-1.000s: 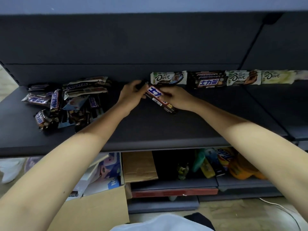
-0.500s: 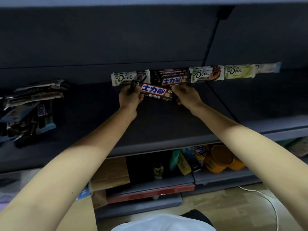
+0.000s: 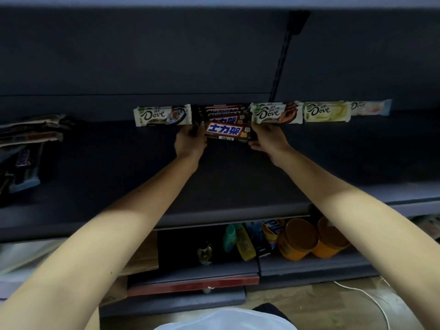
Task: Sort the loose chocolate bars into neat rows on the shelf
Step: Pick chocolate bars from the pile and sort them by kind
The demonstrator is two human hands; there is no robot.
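**Grip of my left hand (image 3: pixel 190 139) and right hand (image 3: pixel 269 139) clamped on a brown foil-wrapped chocolate bar with a blue-and-white label (image 3: pixel 226 132).**

Each hand pinches one crimped end of the bar, which sits at the back of the dark grey shelf (image 3: pixel 238 182), touching a stack of matching brown bars (image 3: pixel 222 111) between white-wrapped Dove bars (image 3: pixel 162 115). I judge the bar light, fairly stiff and slick-skinned, so the end seals are the surest hold. A loose heap of bars (image 3: pixel 26 148) lies well apart at far left.
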